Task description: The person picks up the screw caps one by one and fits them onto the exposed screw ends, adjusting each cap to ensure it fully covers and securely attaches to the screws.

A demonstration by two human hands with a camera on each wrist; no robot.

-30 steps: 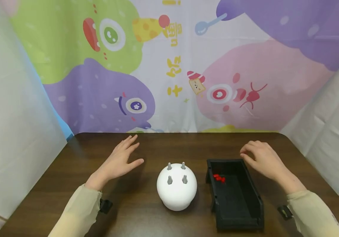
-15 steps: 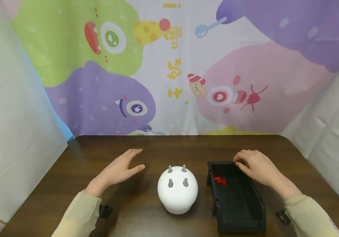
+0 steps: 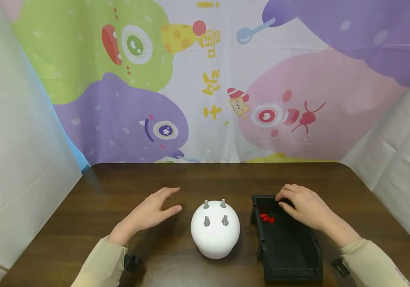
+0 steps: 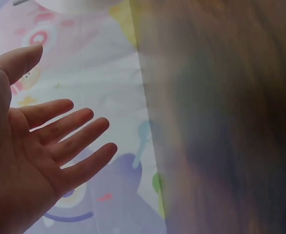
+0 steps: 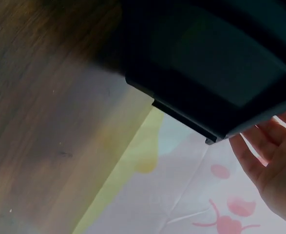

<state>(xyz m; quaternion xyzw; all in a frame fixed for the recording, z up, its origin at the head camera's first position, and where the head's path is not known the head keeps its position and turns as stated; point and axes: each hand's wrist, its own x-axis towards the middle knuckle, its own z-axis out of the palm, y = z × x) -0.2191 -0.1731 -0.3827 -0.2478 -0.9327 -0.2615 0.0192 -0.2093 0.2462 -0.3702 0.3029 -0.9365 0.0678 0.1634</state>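
My left hand [image 3: 151, 213] hovers left of a white rounded object [image 3: 214, 235] with several grey metal pegs [image 3: 206, 221] standing up from its top. In the left wrist view that hand [image 4: 50, 141] has its fingers spread and its palm bare. My right hand [image 3: 303, 205] is over the far right corner of a black plastic bin [image 3: 283, 243], fingers slightly bent, nothing seen in them. A few small red pieces [image 3: 267, 218] lie inside the bin near its left wall. From the right wrist view, the right hand's fingers [image 5: 250, 158] appear beside the bin's rim; contact is unclear.
A dark brown wooden table [image 3: 169, 263] carries everything. Behind it hangs a white curtain printed with cartoon creatures [image 3: 212, 131]; plain pale cloth [image 3: 22, 139] closes off both sides. The bin stands right of the white object, a narrow gap between them.
My right hand has moved left, from beyond the bin's right side to over its far corner. The left hand has drifted right and nearer to me. The white object and bin stay put.
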